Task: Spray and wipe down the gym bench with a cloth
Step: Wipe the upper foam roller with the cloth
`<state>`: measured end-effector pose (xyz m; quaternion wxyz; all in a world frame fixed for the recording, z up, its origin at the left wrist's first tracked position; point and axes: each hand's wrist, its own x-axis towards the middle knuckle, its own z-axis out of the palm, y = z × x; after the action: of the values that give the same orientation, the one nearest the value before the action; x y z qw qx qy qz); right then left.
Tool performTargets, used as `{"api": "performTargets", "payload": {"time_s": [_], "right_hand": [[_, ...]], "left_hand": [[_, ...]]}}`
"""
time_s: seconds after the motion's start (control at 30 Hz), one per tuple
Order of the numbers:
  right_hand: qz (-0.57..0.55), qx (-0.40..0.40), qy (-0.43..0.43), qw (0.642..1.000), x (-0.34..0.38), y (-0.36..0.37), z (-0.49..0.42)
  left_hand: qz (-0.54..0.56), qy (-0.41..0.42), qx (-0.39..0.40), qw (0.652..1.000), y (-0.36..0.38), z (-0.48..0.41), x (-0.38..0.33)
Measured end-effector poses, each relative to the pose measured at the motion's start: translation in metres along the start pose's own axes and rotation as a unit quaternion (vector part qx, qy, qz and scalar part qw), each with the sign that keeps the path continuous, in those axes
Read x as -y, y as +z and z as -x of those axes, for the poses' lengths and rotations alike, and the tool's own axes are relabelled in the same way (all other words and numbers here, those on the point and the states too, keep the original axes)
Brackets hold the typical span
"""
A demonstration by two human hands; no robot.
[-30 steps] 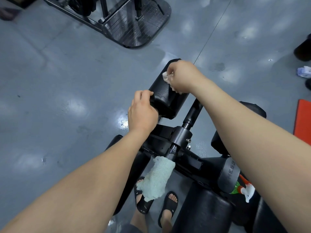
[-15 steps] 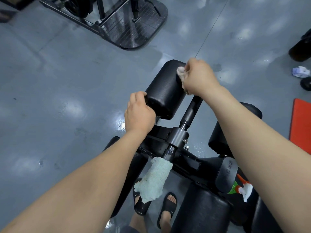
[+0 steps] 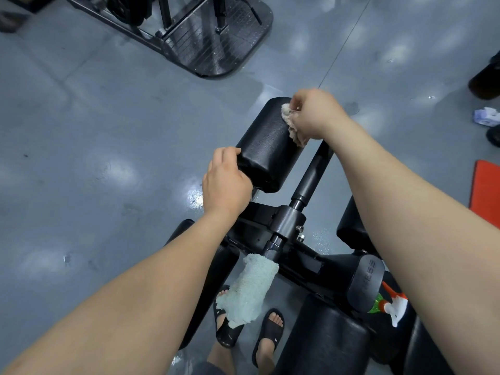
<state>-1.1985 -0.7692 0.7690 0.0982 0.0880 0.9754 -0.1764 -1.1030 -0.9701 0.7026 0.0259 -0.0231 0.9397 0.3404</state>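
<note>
Compared against one second earlier: our left hand (image 3: 227, 182) had stayed where it was, fingers curled over the near left edge of the black roller pad (image 3: 266, 147) of the gym bench and gripping it. The beige cloth (image 3: 290, 123), earlier on the pad's far top, had moved across to its far right edge, and more of the wad now hung down along that edge. Our right hand (image 3: 316, 115) had shifted rightwards with it; half a second earlier it was already almost at this spot. Its fingers were curled and pinching the bunched cloth against the pad. Orientation: the pad sat at mid-frame above the grey floor (image 3: 81, 158). Its long axis ran away from us, with the near end cap under the left hand and the far end leaning slightly right. The black post (image 3: 311, 177) lay just right of the pad, slanting roughly the same way, with its upper end hidden under the right wrist. Closer to us, a pale green towel (image 3: 249, 288) hung from the post's lower end. Further right, a spray bottle (image 3: 389, 307) with a white and orange head lay among the black pads, beside the right forearm.
</note>
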Motion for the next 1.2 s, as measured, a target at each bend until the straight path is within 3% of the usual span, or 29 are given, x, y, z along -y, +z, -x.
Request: {"api": "performTargets", "payload": {"time_s": [0.3,0.43,0.57,0.8,1.03,1.2], "right_hand": [[-0.021,0.011,-0.161,0.987,0.033,0.044,0.059],[-0.098,0.046,-0.129,0.986,0.021,0.032,0.066],[-0.196,-0.022,-0.061,0.979,0.014,0.023,0.074],[-0.268,-0.027,-0.048,0.962,0.005,0.019,0.098],[-0.333,0.013,-0.063,0.941,-0.001,-0.007,0.141],[-0.396,0.009,-0.064,0.916,-0.008,-0.019,0.161]], "left_hand": [[0.004,0.002,-0.001,1.000,0.001,-0.001,0.001],[0.007,0.017,-0.012,1.000,0.000,0.000,0.000],[0.024,0.035,-0.015,0.999,-0.001,0.003,0.001],[0.083,0.060,-0.042,0.994,-0.006,0.019,0.001],[0.300,0.004,0.082,0.951,-0.040,0.053,-0.045],[0.343,0.009,0.120,0.932,-0.063,0.070,-0.067]]}}
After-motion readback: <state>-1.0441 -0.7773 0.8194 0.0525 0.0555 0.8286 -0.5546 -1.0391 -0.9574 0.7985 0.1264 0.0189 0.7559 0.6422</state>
